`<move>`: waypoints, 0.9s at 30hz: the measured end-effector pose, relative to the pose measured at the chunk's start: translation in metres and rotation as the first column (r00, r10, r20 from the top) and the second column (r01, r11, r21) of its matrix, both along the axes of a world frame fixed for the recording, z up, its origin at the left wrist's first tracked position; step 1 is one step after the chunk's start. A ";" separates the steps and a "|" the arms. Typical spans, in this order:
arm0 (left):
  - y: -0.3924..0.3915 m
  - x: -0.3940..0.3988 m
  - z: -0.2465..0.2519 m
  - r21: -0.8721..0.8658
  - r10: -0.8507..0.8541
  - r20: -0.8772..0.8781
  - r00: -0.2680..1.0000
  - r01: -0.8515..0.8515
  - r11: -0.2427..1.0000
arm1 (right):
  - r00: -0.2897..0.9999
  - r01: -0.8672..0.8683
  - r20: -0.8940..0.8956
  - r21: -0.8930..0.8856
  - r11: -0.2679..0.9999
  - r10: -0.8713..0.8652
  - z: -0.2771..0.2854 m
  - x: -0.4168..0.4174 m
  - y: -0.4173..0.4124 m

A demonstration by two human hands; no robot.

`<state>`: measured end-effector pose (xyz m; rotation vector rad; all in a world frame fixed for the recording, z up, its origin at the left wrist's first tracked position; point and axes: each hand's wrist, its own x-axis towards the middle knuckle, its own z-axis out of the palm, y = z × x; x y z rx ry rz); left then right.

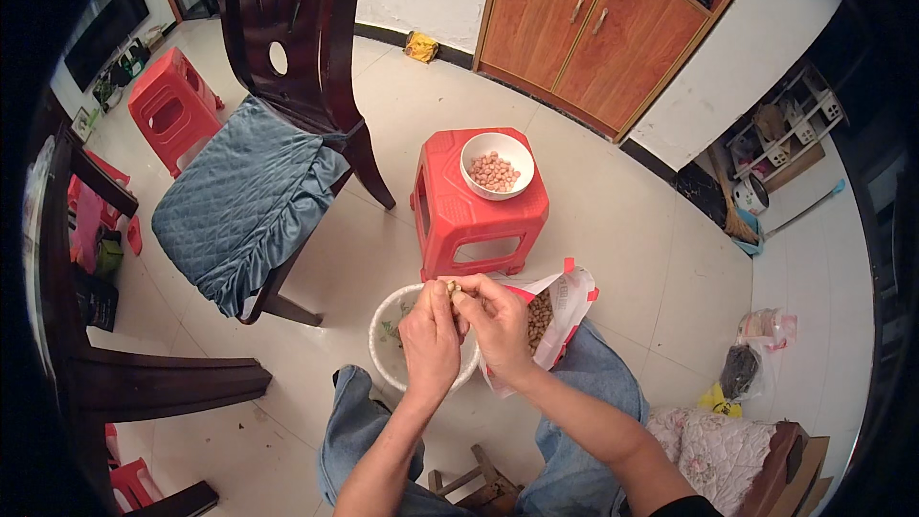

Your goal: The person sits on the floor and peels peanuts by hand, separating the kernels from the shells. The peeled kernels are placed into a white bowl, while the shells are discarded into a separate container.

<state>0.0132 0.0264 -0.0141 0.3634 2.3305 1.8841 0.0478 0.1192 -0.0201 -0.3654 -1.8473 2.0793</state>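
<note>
My left hand and my right hand meet over a white bin, pinching a peanut in its shell between their fingertips. Inside the bin some greenish marks and dark bits show; my hands hide the rest. Right of it, a white and red bag stands open between my knees, filled with unshelled peanuts. Beyond the bin, a white bowl of shelled pinkish peanuts rests on a red plastic stool.
A dark wooden chair with a blue quilted seat cover stands at left, another red stool behind it. A wooden cabinet lines the far wall. At right are a broom, plastic bags and a floral quilted cover.
</note>
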 end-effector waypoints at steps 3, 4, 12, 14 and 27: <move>-0.003 -0.005 -0.004 0.044 -0.056 0.036 0.998 0.054 0.998 | 0.995 -0.083 -0.049 -0.013 0.996 0.082 0.003 -0.006 0.012; -0.004 -0.007 -0.003 0.034 -0.070 0.017 0.997 0.069 0.997 | 0.993 -0.093 -0.069 0.032 0.995 0.096 0.007 -0.009 0.014; -0.005 -0.008 -0.008 0.097 -0.050 0.081 0.995 0.042 0.994 | 0.972 -0.226 -0.024 0.199 0.954 0.235 0.011 -0.008 0.030; -0.009 -0.012 -0.015 0.068 -0.064 0.103 0.993 0.057 0.996 | 0.967 -0.254 0.010 0.162 0.953 0.256 0.012 -0.007 0.029; -0.016 -0.013 -0.005 -0.426 -0.227 -0.254 0.940 0.102 0.899 | 0.931 -0.310 0.188 -0.044 0.950 0.313 -0.006 -0.005 0.037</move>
